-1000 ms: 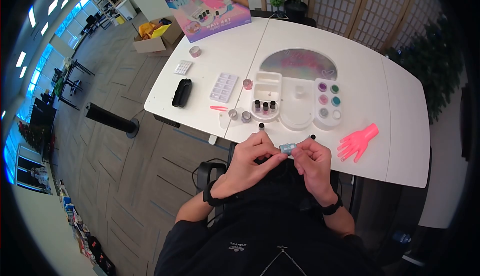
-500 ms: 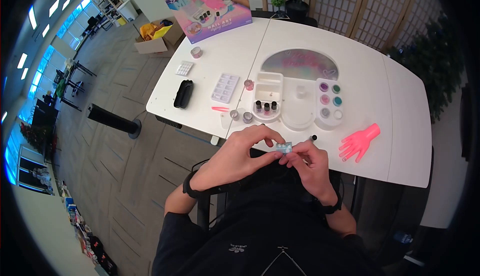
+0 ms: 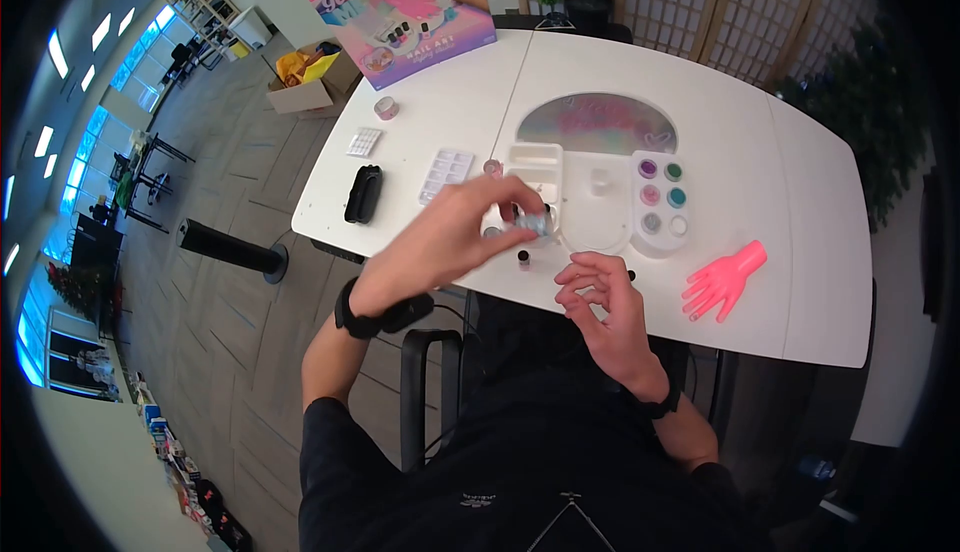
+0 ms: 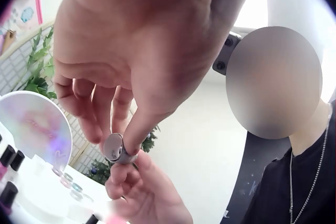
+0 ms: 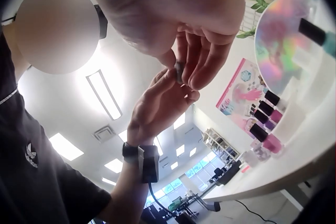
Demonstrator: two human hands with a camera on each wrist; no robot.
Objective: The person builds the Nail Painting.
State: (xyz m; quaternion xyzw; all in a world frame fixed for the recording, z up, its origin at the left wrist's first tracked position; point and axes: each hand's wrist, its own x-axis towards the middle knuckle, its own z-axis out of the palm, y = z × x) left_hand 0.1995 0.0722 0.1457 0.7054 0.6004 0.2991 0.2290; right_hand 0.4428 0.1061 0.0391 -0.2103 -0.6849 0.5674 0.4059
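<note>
Between thumb and fingers, my left hand (image 3: 450,237) pinches a small pale-blue round container (image 3: 533,223) over the table's near side. Its flat round end looks silvery in the left wrist view, where the container (image 4: 113,147) overlaps the right fingertips. In the head view my right hand (image 3: 612,317) is apart from it, fingers loosely bent and holding nothing. A black-capped nail polish bottle (image 3: 524,261) stands between the two hands. My left hand partly covers the white nail-art station (image 3: 592,224); in the right wrist view several nail polish bottles (image 5: 266,137) stand at its side.
Right of the station's base is a row block of coloured pots (image 3: 660,202), with a pink model hand (image 3: 722,282) nearby. A half-round mirror (image 3: 595,124) stands behind. To the left are a compartment tray (image 3: 440,177), a black case (image 3: 363,194) and the printed box (image 3: 410,22).
My left hand has moved forward, away from my right hand, taking the pale-blue container along. My right hand has let go of it and stays near the table's front edge.
</note>
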